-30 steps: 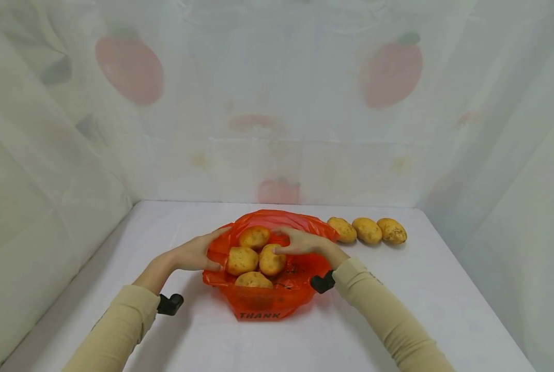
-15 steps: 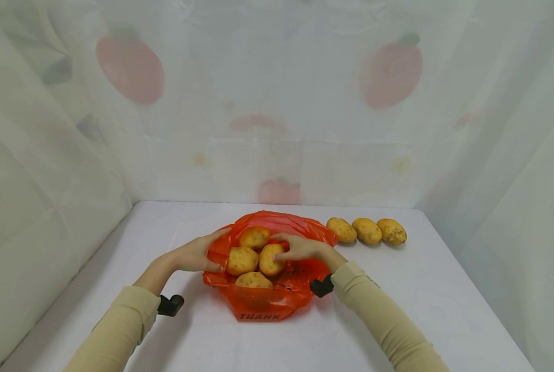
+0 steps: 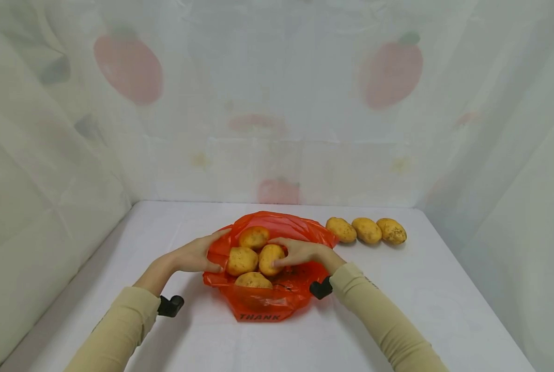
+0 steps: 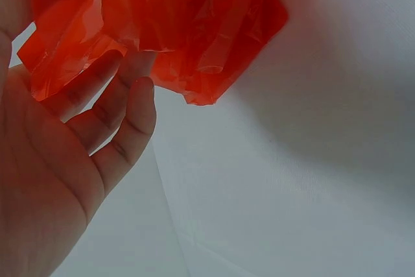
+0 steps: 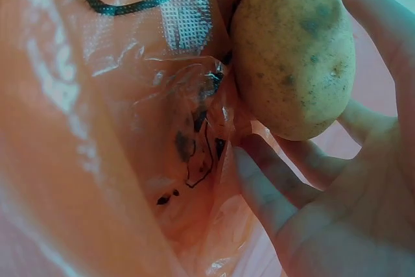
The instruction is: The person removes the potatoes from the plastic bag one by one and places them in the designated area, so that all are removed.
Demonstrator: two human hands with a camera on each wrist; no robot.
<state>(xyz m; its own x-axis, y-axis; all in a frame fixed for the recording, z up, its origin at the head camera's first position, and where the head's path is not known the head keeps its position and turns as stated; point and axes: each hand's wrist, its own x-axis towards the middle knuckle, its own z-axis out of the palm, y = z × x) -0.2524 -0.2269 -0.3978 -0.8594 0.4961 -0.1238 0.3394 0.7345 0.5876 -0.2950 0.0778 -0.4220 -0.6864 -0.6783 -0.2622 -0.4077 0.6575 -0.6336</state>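
A thin red plastic bag (image 3: 300,225) printed "THANK" stands with its mouth spread on the table. Several potatoes lie heaped at its mouth: one at the back (image 3: 254,236), one at the left (image 3: 242,261), one at the front (image 3: 254,280). My left hand (image 3: 194,254) holds the bag's left side, its fingers bent against the red plastic (image 4: 162,11) in the left wrist view. My right hand (image 3: 301,251) reaches into the bag and grips the right-hand potato (image 3: 268,261) between thumb and fingers. This potato (image 5: 295,56) has dark spots in the right wrist view.
Three more potatoes (image 3: 367,231) lie in a row at the back right, beside the bag. White mesh (image 5: 185,21) and a dark cord (image 5: 123,9) show near the held potato. Pale printed curtains (image 3: 277,129) enclose the white table (image 3: 398,299) at back and sides.
My right hand has shifted slightly toward me, its thumb moving lower on the right-hand potato. My left hand and the bag look almost unmoved.
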